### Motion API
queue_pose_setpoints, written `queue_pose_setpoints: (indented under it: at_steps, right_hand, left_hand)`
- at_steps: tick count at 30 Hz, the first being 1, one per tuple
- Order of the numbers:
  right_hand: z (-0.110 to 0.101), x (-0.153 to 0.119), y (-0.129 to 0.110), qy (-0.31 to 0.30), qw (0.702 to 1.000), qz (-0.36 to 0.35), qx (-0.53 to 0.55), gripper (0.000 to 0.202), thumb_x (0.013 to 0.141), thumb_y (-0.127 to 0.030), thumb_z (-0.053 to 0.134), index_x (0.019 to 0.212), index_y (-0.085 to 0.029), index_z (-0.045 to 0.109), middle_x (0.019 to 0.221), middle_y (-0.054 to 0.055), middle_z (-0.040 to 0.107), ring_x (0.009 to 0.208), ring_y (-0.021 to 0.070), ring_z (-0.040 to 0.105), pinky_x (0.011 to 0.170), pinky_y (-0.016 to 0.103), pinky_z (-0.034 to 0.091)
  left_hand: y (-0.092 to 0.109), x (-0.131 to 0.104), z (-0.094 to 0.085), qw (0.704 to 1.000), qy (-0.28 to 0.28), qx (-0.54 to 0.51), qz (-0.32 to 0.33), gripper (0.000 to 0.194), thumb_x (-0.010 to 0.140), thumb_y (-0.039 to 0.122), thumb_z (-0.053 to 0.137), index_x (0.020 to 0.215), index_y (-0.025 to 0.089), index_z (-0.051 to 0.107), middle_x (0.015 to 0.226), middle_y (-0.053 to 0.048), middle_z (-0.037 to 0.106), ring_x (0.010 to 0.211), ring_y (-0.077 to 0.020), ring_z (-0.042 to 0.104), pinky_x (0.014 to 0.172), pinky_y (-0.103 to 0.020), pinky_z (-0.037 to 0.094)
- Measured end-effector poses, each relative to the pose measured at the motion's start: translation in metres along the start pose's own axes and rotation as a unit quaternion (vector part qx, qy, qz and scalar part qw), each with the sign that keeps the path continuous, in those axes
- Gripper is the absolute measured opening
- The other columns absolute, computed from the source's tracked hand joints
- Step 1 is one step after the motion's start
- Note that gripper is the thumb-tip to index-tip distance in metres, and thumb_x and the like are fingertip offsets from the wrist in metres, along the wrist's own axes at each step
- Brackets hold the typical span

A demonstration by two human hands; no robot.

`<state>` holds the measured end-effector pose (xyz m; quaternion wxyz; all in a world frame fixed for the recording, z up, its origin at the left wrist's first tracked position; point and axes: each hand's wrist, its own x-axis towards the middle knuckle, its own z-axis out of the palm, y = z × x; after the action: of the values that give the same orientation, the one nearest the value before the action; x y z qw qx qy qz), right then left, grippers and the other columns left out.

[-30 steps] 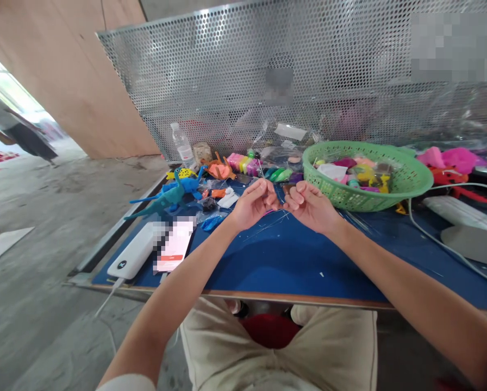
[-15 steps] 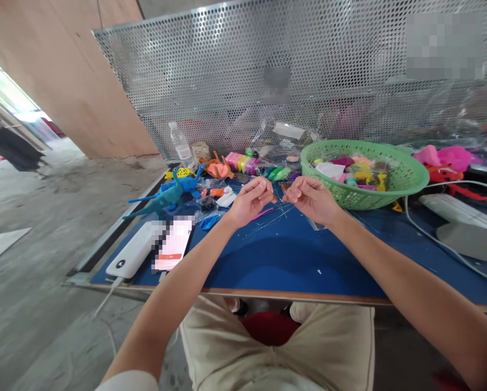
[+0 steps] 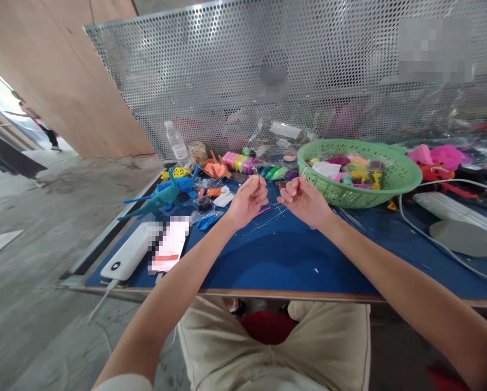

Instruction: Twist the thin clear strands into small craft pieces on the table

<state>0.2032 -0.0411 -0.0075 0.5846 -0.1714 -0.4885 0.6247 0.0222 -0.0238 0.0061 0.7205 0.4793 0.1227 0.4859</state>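
Over the middle of the blue table (image 3: 263, 266), my left hand (image 3: 248, 202) is closed, with the fingers curled in a pinch. Facing it across a small gap, my right hand (image 3: 304, 200) is also closed, thumb and fingers pressed together. Whatever either hand holds is too small or hidden to name. Below and between them lie thin wire-like strands (image 3: 268, 221) and a small pink strip (image 3: 263, 210). A green plastic basket (image 3: 349, 196) with colourful soft pieces stands just behind my right hand.
Left of my hands are a teal long-necked dinosaur figure (image 3: 162, 200), a phone (image 3: 170, 247) and a white power bank (image 3: 125, 258). A bottle (image 3: 177, 145) stands near the perforated metal panel (image 3: 219, 70). A white cable (image 3: 410, 231) crosses the right side. People are in the left background.
The fingertips of both hands have moved slightly, and my right fingers have tipped a little upward. The whole view has shifted slightly. Another person has come into sight at the far left.
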Motion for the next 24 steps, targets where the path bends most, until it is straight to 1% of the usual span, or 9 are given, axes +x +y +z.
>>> queue_pose_setpoints:
  at_steps: [3,5,7,8,10,13,15,17,24]
  right_hand:
    - [-0.001,0.000,0.002,-0.008,0.999,0.008,-0.033,0.032,0.085,-0.056,0.069,0.073,-0.026,0.064,0.065,-0.003,0.056,0.064,0.0131,0.056,0.075,0.033,0.055]
    - [-0.003,0.001,0.005,0.000,0.997,0.006,-0.080,0.031,0.087,-0.058,0.065,0.090,-0.027,0.070,0.085,0.000,0.069,0.081,0.0157,0.064,0.086,0.036,0.054]
    - [-0.006,0.002,0.008,0.024,0.983,-0.004,-0.181,0.038,0.087,-0.058,0.065,0.111,-0.028,0.069,0.107,0.003,0.071,0.097,0.0191,0.066,0.092,0.039,0.052]
    - [-0.007,0.002,0.009,0.032,0.966,-0.011,-0.257,0.042,0.086,-0.056,0.067,0.117,-0.028,0.067,0.112,0.005,0.071,0.099,0.0204,0.066,0.092,0.040,0.052]
    - [-0.009,0.001,0.010,-0.002,0.901,-0.021,-0.432,0.041,0.083,-0.050,0.072,0.115,-0.025,0.068,0.107,0.006,0.072,0.094,0.0215,0.066,0.087,0.039,0.052]
    - [-0.007,-0.003,0.011,-0.170,0.788,-0.019,-0.591,0.028,0.086,-0.047,0.070,0.100,-0.023,0.073,0.098,0.006,0.072,0.091,0.0221,0.064,0.085,0.038,0.049]
    - [-0.003,-0.006,0.012,-0.261,0.742,-0.010,-0.617,0.024,0.088,-0.045,0.068,0.098,-0.024,0.073,0.101,0.006,0.071,0.097,0.0228,0.063,0.088,0.037,0.046]
    - [0.001,-0.008,0.014,-0.289,0.721,0.000,-0.630,0.021,0.091,-0.041,0.065,0.101,-0.023,0.071,0.106,0.006,0.069,0.100,0.0229,0.062,0.089,0.036,0.045]
    - [0.008,-0.009,0.024,-0.270,0.686,0.004,-0.676,0.014,0.097,-0.030,0.055,0.094,-0.021,0.065,0.099,0.007,0.065,0.093,0.0218,0.061,0.081,0.033,0.043]
  left_hand:
    - [-0.001,0.001,-0.001,1.000,0.004,0.021,-0.001,0.028,0.096,0.039,0.060,0.078,0.017,0.056,0.063,0.005,0.023,0.052,-0.0077,0.028,0.049,-0.020,0.030]
    - [0.001,0.003,-0.002,0.999,0.015,0.031,0.008,0.026,0.096,0.037,0.060,0.079,0.017,0.058,0.062,0.005,0.025,0.051,-0.0078,0.027,0.049,-0.021,0.029]
    - [0.008,0.005,-0.005,0.998,0.039,0.026,0.040,0.023,0.097,0.033,0.058,0.080,0.018,0.059,0.061,0.005,0.026,0.050,-0.0081,0.027,0.049,-0.022,0.028]
    - [0.012,0.007,-0.007,0.996,0.056,0.016,0.064,0.022,0.097,0.032,0.057,0.080,0.018,0.059,0.060,0.005,0.027,0.050,-0.0082,0.026,0.048,-0.022,0.027]
    - [0.023,0.009,-0.013,0.990,0.098,-0.004,0.099,0.020,0.099,0.029,0.054,0.081,0.019,0.058,0.060,0.005,0.027,0.049,-0.0082,0.026,0.048,-0.023,0.027]
    - [0.037,0.011,-0.023,0.981,0.151,-0.015,0.120,0.022,0.100,0.032,0.053,0.081,0.021,0.056,0.058,0.006,0.028,0.047,-0.0083,0.026,0.045,-0.024,0.026]
    - [0.040,0.013,-0.029,0.977,0.169,-0.013,0.128,0.021,0.099,0.033,0.054,0.081,0.021,0.057,0.058,0.006,0.029,0.046,-0.0080,0.025,0.044,-0.024,0.024]
    - [0.040,0.014,-0.033,0.976,0.174,-0.010,0.131,0.021,0.098,0.032,0.056,0.081,0.021,0.057,0.058,0.006,0.028,0.045,-0.0076,0.025,0.044,-0.024,0.023]
    - [0.031,0.015,-0.034,0.977,0.163,0.028,0.134,0.018,0.096,0.032,0.059,0.082,0.020,0.061,0.057,0.006,0.029,0.046,-0.0077,0.025,0.044,-0.024,0.022]
